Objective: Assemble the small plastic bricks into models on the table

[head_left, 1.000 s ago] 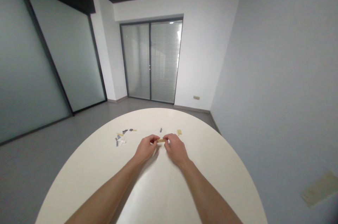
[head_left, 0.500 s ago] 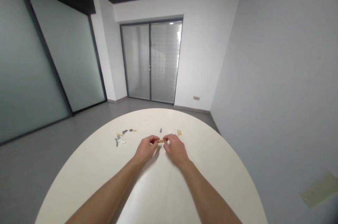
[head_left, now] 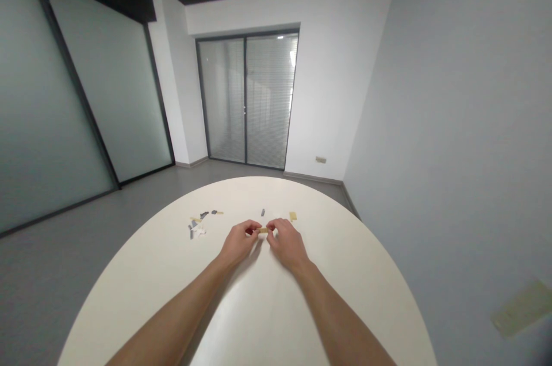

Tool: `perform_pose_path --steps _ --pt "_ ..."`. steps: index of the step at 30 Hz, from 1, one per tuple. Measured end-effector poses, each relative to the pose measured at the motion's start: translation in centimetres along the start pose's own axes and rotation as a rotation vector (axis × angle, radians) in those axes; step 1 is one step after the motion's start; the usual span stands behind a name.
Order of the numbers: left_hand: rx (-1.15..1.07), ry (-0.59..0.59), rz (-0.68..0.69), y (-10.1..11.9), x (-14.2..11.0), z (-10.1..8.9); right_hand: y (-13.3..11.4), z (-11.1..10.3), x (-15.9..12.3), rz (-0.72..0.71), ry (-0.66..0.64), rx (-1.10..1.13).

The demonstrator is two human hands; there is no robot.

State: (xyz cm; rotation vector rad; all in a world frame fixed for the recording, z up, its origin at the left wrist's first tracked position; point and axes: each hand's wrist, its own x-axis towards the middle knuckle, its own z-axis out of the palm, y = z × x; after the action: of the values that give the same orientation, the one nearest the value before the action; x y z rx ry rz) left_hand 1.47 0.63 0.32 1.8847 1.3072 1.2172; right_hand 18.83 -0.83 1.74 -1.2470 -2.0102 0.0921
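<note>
Between my two hands is a small yellowish-tan strip [head_left: 263, 230], too small to name more exactly. My left hand [head_left: 240, 241] pinches its left end between thumb and fingers. My right hand [head_left: 286, 241] grips the right end the same way, so the fingers cover both ends. Just beyond the strip lies a small grey piece [head_left: 263, 212] on the table. A flat yellow piece [head_left: 292, 216] rests a little past my right hand, touching neither hand.
The round white table [head_left: 345, 274] carries a loose group of small grey and white pieces [head_left: 196, 229] at the left. Beside them is a dark piece with a yellow strip [head_left: 216, 212]. A white wall [head_left: 452, 124] rises on the right.
The strip between my hands seems turned slightly, showing more of its face. Both hands stay in nearly the same place, and the loose pieces have not moved.
</note>
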Motion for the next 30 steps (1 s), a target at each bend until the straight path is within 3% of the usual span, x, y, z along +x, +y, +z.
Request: perform_pose_path --steps 30 --pt "0.003 -0.007 -0.009 0.14 0.00 -0.05 -0.03 -0.01 -0.04 -0.013 -0.005 -0.001"
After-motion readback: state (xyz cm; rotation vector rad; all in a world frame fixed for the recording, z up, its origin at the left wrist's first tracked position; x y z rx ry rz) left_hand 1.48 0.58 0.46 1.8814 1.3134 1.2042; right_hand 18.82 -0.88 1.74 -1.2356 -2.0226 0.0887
